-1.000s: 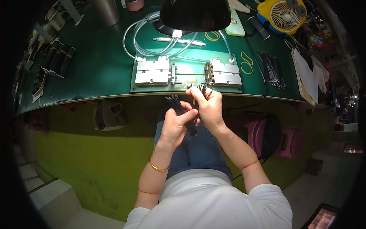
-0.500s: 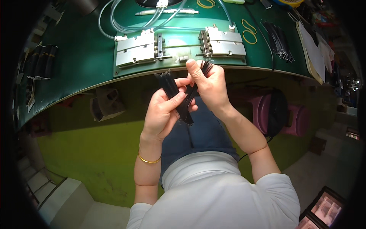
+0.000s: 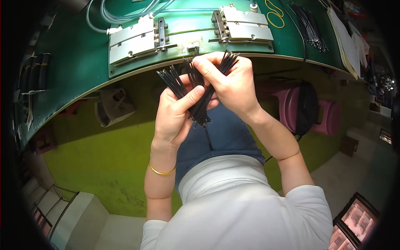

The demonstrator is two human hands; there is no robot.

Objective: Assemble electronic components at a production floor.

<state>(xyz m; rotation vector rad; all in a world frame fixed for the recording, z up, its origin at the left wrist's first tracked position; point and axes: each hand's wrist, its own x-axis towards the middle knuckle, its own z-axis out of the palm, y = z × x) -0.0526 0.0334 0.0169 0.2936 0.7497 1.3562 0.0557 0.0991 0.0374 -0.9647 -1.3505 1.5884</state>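
A bundle of thin black wires (image 3: 199,111) with small pale tips is spread into a fan in front of the bench edge. My left hand (image 3: 170,114) is closed on its lower part, the thumb lying across the wires. My right hand (image 3: 236,85) is closed round the upper right group, whose ends stick up past its fingers. Between both hands a middle group of wires stands apart, near the right thumb and partly blurred. Some right fingers are hidden behind the hand and the wires.
Beyond my hands, a fixture with two silver metal blocks (image 3: 132,42) and air tubes (image 3: 121,18) sits on the green bench. More black wires (image 3: 307,27) and yellow rubber bands (image 3: 275,17) lie right; dark bundles (image 3: 36,73) lie left. A pink stool (image 3: 287,100) stands below.
The wires have spread into a wider fan, with a middle group now separated between my hands. My right thumb has come down toward that group. The whole view has shifted slightly.
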